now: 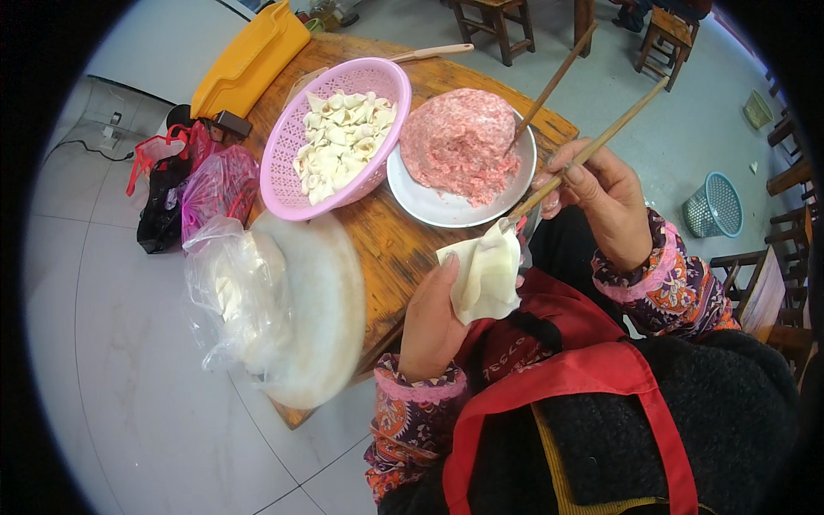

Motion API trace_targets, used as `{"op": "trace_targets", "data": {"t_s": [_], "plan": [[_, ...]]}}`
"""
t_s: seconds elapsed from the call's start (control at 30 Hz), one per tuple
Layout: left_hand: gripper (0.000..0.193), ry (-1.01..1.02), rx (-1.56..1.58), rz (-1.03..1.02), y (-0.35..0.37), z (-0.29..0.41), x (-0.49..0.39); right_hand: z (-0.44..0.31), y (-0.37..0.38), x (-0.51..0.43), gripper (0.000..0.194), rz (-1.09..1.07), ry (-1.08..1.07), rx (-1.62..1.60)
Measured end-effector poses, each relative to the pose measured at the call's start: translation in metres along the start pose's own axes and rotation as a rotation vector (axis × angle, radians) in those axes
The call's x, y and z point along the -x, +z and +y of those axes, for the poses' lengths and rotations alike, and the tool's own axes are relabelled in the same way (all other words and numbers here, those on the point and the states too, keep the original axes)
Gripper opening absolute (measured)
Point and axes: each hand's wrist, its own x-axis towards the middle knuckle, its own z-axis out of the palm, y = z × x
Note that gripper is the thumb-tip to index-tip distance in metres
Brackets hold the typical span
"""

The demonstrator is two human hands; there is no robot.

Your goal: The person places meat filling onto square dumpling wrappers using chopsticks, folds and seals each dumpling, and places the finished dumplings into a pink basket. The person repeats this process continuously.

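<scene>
My left hand (434,315) holds a square dough wrapper (486,273), its thumb on top and part of the fingers hidden beneath. In my right hand (595,193) is a wooden stick (605,138), whose lower end meets the wrapper's upper edge. Beyond the hands, a white bowl (444,215) holds a large mound of raw minced meat (457,141) with a second wooden stick (557,80) standing in it. A pink perforated plastic basket (280,151) of folded dumplings (341,141) is left of the bowl.
On the wooden table (380,257), a round pale board (328,309) carries a clear plastic bag (238,290) of wrappers. A yellow plastic bin (248,61) and coloured bags (222,180) are at the far left. Wooden stools (673,32) and a blue basket (712,206) stand on the floor.
</scene>
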Motion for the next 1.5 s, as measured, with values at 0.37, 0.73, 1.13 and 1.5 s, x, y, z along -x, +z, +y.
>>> {"op": "trace_targets", "data": {"t_s": [0.37, 0.73, 1.13, 1.5], "plan": [[0.035, 0.152, -0.450, 0.157, -0.004, 0.004, -0.001, -0.029, 0.018, 0.007, 0.017, -0.593, -0.609, 0.638], [0.048, 0.228, -0.015, -0.029, -0.011, 0.007, 0.010, -0.020, 0.033, 0.007, 0.017, -0.620, -0.674, 0.641], [0.031, 0.442, -0.188, 0.212, -0.010, 0.007, 0.000, -0.016, 0.038, 0.017, 0.023, -0.775, -0.819, 0.684], [0.030, 0.673, -0.515, 0.495, -0.010, 0.012, -0.008, -0.013, 0.010, 0.026, 0.014, -0.295, -0.331, 0.418]]}}
